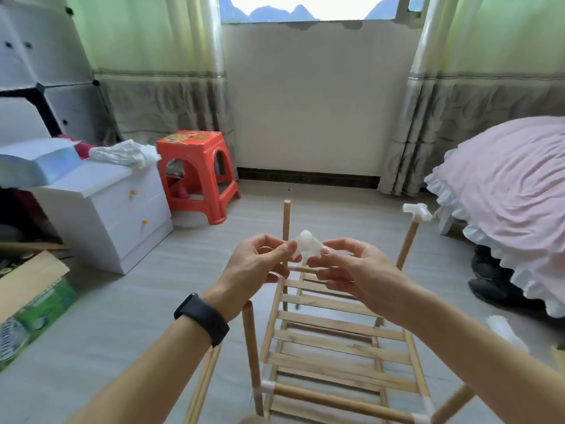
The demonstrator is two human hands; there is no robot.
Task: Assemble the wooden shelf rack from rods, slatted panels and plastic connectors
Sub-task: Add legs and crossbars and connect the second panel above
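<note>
Now white connector (306,243), pinched between both hands' fingertips

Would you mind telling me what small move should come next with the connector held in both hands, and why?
Probably lower the white connector, pinched between the left hand and right hand, onto the bare top of the far left rod. The far right rod already carries a fitted connector, while this one stands uncapped just behind the hands.
</note>
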